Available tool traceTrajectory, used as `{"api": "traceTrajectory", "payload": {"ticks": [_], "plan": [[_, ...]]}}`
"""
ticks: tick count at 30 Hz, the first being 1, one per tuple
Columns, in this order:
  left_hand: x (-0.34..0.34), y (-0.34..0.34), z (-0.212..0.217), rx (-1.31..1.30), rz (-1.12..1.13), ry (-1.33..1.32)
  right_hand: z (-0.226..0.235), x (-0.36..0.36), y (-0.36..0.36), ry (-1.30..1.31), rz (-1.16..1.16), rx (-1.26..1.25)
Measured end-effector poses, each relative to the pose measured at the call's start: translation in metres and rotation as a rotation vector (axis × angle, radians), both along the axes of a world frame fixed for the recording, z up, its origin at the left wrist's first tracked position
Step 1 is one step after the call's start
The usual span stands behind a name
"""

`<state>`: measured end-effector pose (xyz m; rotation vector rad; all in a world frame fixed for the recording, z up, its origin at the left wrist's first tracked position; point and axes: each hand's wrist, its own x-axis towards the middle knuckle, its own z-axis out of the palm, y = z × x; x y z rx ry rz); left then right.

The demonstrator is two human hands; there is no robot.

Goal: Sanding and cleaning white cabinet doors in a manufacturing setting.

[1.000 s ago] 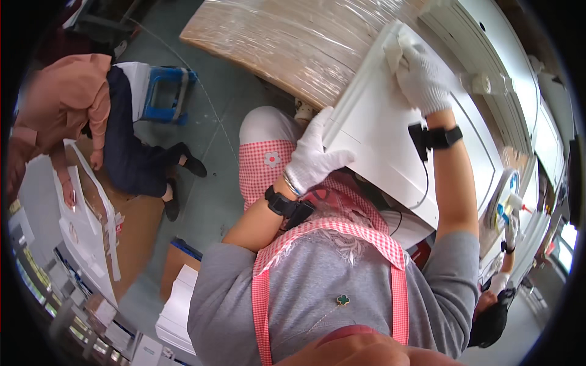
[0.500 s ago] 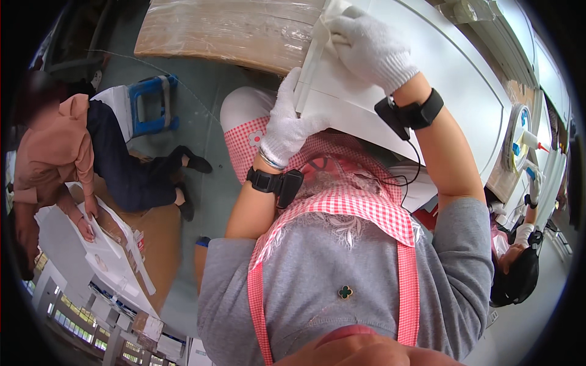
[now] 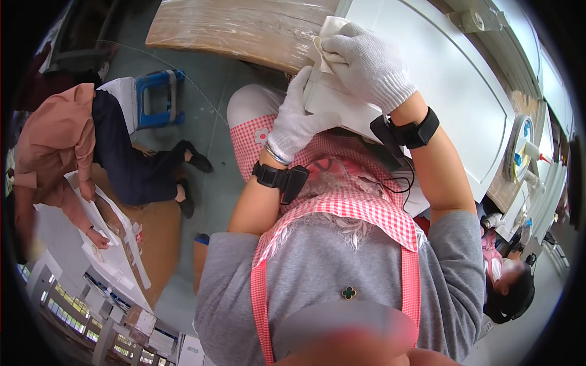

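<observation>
A white panel [image 3: 448,79] with a recessed frame lies in front of me, its near left corner beside my left hand. My left hand [image 3: 296,125], in a white knit glove, rests against that corner. Its fingers stretch along the left edge and its thumb points right along the near edge. Over the panel's left border, my right hand [image 3: 369,64], gloved likewise, pinches a cream-white cloth [image 3: 329,33]. Part of the cloth bunches under the fingers, and its contact with the panel is partly hidden. Black bands with small boxes sit on both wrists.
A plastic-wrapped brown board [image 3: 238,30] adjoins the panel on the left. A blue stool [image 3: 155,100] stands farther left, near a person [image 3: 61,137] handling white sheets over cardboard. Right of the panel lie a tape roll [image 3: 470,21] and a white bottle [image 3: 534,151]; another person [image 3: 510,287] is beyond.
My right hand has come nearer along the panel's left border with the cloth, which now shows more. My left hand stays at the corner. The person at right has lowered a raised gloved hand.
</observation>
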<state>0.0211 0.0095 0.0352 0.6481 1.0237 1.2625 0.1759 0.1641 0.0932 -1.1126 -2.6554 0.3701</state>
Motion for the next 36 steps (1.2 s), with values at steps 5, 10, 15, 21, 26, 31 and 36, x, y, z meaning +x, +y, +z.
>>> {"api": "traceTrajectory", "payload": {"ticks": [5,10,15,21,26,31,36], "plan": [[-0.001,0.005,0.002,-0.085,-0.029,0.14,0.04,-0.019,-0.027,-0.041,-0.012,-0.159],[0.002,0.011,0.003,-0.009,0.014,-0.032,0.06,-0.029,-0.036,-0.124,0.291,-0.134],[0.005,0.006,-0.013,0.094,0.017,0.095,0.051,-0.03,-0.026,-0.137,0.186,-0.046],[0.005,0.01,-0.021,0.055,-0.014,0.449,0.053,-0.034,-0.027,-0.067,0.166,-0.173],[0.01,0.005,-0.004,0.061,0.112,-0.15,0.053,-0.036,-0.036,-0.189,0.433,-0.067],[0.008,0.009,-0.01,0.048,0.057,0.097,0.041,-0.032,-0.022,0.069,0.149,-0.123],[0.008,0.006,-0.012,0.123,0.055,0.305,0.055,-0.037,-0.031,-0.131,0.334,-0.159]]}}
